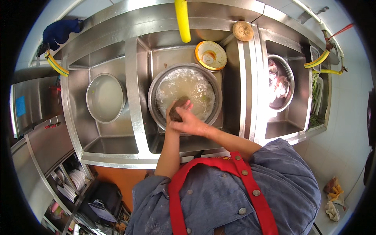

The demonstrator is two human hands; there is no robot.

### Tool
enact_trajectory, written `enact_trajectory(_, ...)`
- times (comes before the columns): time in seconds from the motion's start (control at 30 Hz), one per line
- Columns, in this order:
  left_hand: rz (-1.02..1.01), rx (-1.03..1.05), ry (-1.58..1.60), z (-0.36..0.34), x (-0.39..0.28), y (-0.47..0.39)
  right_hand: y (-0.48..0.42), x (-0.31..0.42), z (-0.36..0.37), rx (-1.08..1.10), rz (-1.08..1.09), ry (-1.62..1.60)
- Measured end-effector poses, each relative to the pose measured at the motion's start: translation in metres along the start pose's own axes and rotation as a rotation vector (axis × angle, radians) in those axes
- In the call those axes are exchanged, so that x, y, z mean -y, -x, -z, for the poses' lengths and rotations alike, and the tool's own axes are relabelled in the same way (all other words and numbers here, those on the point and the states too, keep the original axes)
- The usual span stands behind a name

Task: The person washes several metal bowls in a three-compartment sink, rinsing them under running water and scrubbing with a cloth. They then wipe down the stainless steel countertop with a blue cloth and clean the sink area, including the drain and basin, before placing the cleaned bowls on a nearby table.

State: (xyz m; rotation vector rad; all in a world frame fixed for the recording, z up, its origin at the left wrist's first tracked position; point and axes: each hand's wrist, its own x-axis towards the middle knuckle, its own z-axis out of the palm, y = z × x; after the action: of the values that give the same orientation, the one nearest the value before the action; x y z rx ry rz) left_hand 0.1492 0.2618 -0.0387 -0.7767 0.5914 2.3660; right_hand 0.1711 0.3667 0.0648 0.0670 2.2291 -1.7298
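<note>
Both my hands are together over the near left part of a large round metal basin [218,97] of cloudy, sudsy water in the middle sink. Between them is a dark brown scrubbing pad [176,113], its exact kind unclear. My right hand [189,120] lies across it, fingers over its top. My left hand [171,113] is mostly hidden beneath the pad and the right hand. Behind the basin, at its right, a bowl [211,55] with orange residue rests tilted. A yellow hose [182,20] hangs above the basin's far side.
In the left sink stands a metal bowl [105,98] of cloudy water. The right sink holds a metal basin [290,88] with what looks like raw meat. A round bristly scrubber [243,30] lies on the back ledge. Steel dividers [137,102] separate the sinks. Plates [77,179] stand at lower left.
</note>
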Motion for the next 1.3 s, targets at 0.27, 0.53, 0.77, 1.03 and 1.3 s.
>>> enact_trajectory(0.27,-0.063,-0.403,-0.096,-0.064,0.010,0.020,-0.038,-0.019,0.006,-0.315,-0.065,0.354)
enact_trajectory(0.53,-0.233,-0.419,-0.434,-0.048,-0.009,0.050,-0.074,-0.089,0.038,-0.199,-0.174,0.819)
enact_trajectory(0.77,-0.267,-0.242,-0.671,0.001,-0.035,0.051,-0.053,-0.157,-0.010,0.278,-0.045,1.070)
enact_trajectory(1.03,-0.237,0.015,-0.766,-0.015,-0.040,0.020,-0.062,-0.052,0.028,0.448,0.029,0.409)
enact_trajectory(1.3,-0.221,0.252,-0.555,0.020,0.012,-0.006,-0.022,0.086,0.073,0.247,-0.103,-0.275)
